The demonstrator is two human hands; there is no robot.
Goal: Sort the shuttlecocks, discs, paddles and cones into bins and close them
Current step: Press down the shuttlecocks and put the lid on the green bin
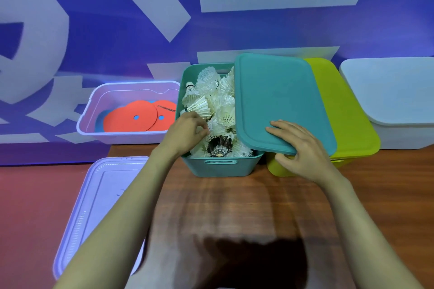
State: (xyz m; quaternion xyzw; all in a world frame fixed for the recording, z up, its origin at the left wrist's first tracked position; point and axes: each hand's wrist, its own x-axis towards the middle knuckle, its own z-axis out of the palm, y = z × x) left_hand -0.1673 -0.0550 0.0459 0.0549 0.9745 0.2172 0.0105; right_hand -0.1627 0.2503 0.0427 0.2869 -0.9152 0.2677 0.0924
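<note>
Only one orange disc [167,113] carries print, upside down, seemingly SONICE.

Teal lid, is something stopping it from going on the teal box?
Yes. The left hand is down in the teal box, on the piled shuttlecocks, right where the teal lid held by the right hand must slide.

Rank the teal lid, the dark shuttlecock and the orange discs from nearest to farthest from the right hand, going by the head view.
1. teal lid, gripped by the right hand.
2. dark shuttlecock, to its left, in the teal bin.
3. orange discs, far left, in the lilac bin.
</note>
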